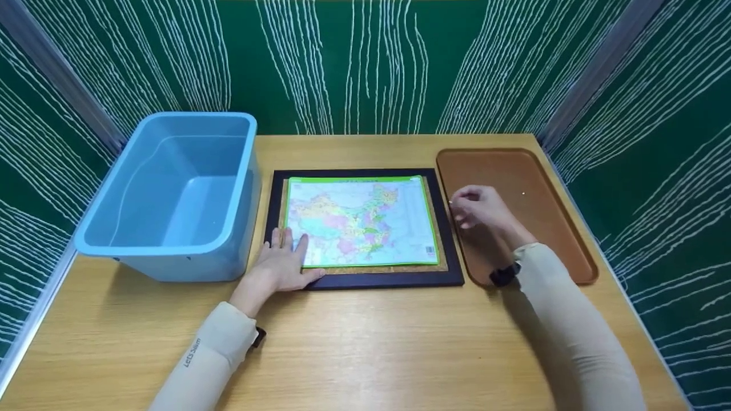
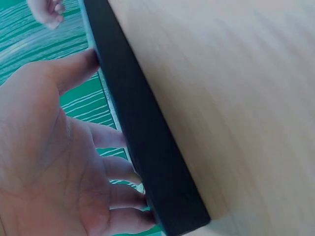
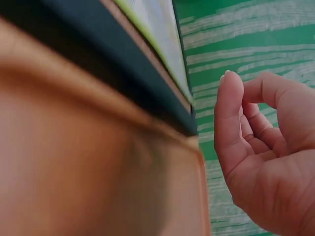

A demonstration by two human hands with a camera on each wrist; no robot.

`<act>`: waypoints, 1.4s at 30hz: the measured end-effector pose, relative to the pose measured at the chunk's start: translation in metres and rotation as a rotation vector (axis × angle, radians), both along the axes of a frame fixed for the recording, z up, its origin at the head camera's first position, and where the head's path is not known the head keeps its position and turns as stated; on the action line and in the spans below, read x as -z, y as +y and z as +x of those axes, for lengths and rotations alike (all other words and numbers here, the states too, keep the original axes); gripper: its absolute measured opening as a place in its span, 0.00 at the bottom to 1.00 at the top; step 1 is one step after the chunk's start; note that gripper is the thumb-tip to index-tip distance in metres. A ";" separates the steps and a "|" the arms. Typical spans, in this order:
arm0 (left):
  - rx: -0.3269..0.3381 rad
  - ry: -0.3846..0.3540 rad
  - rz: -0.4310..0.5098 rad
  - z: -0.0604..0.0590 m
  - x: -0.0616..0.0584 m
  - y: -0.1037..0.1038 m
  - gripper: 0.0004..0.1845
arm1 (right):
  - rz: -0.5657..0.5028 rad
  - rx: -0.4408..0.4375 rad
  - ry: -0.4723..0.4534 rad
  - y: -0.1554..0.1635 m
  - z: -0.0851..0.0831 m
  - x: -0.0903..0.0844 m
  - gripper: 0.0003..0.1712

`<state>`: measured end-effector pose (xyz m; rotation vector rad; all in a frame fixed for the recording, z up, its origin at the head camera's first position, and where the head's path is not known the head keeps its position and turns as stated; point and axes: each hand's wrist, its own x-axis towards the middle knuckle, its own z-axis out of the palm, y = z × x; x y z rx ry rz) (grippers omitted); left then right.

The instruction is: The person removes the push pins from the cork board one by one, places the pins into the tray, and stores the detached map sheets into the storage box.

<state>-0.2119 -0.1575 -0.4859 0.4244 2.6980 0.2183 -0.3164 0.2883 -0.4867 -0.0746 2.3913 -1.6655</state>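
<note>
Now steadying black-framed cork board [image 1: 365, 279] with flat, spread left hand [image 1: 282, 264]; right hand [image 1: 477, 206] loosely curled, empty, over brown plastic tray [image 1: 562, 228]. Next, probably reaching for colourful map sheet [image 1: 360, 220].

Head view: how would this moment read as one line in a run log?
left hand: flat on map corner and frame | right hand: over tray, fingers curled, hold unclear | bin: left of frame
</note>
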 end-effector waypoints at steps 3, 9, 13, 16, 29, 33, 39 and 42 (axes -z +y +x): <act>0.014 0.005 -0.001 -0.002 -0.001 0.000 0.52 | 0.002 0.043 -0.020 0.019 0.002 0.006 0.15; 0.013 -0.004 0.021 -0.001 -0.003 0.000 0.52 | 0.028 0.086 -0.045 0.050 0.004 0.013 0.17; 0.015 0.009 0.020 -0.001 -0.003 -0.001 0.52 | 0.063 0.102 -0.036 0.063 0.004 0.017 0.17; 0.017 0.019 0.020 0.000 -0.002 -0.001 0.52 | 0.076 0.141 -0.036 0.073 0.003 0.019 0.17; -0.003 0.013 0.021 0.000 -0.004 -0.001 0.52 | -0.209 0.456 -0.158 0.103 -0.001 0.024 0.13; -0.013 0.014 0.036 0.000 -0.004 -0.001 0.52 | -0.234 0.464 -0.195 0.103 -0.004 0.025 0.14; -0.020 0.002 0.042 0.000 -0.003 -0.001 0.52 | -0.164 0.438 -0.255 0.107 -0.006 0.023 0.17; -0.020 -0.004 0.047 0.000 -0.002 -0.001 0.52 | -0.148 0.440 -0.272 0.108 -0.007 0.023 0.18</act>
